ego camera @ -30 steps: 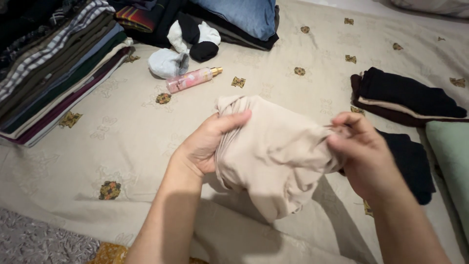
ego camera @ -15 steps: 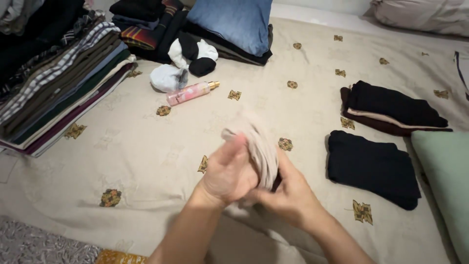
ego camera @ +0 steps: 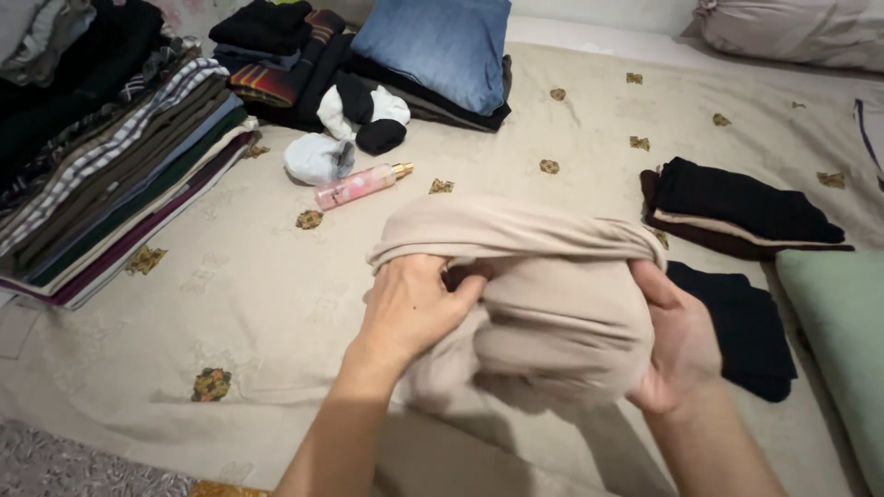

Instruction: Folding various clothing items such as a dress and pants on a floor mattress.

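Observation:
A beige stretchy garment (ego camera: 543,304) is spread between both hands above the bed. My left hand (ego camera: 410,308) grips its left side, fingers tucked into the folded band. On the other end, my right hand (ego camera: 677,345) holds it with the palm turned up and fingers under the cloth. The top edge is pulled taut into a band between the hands, and the rest hangs bunched below.
The bed has a beige patterned sheet (ego camera: 258,276). A tall stack of folded clothes (ego camera: 101,175) lies at the left, a pink spray bottle (ego camera: 359,186) and socks (ego camera: 318,156) behind, folded dark garments (ego camera: 737,207) and a black piece (ego camera: 746,322) at right, beside a green cushion (ego camera: 843,331).
Half a second ago the hands were together with the cloth bunched small. They have moved apart and the garment is stretched wide between them.

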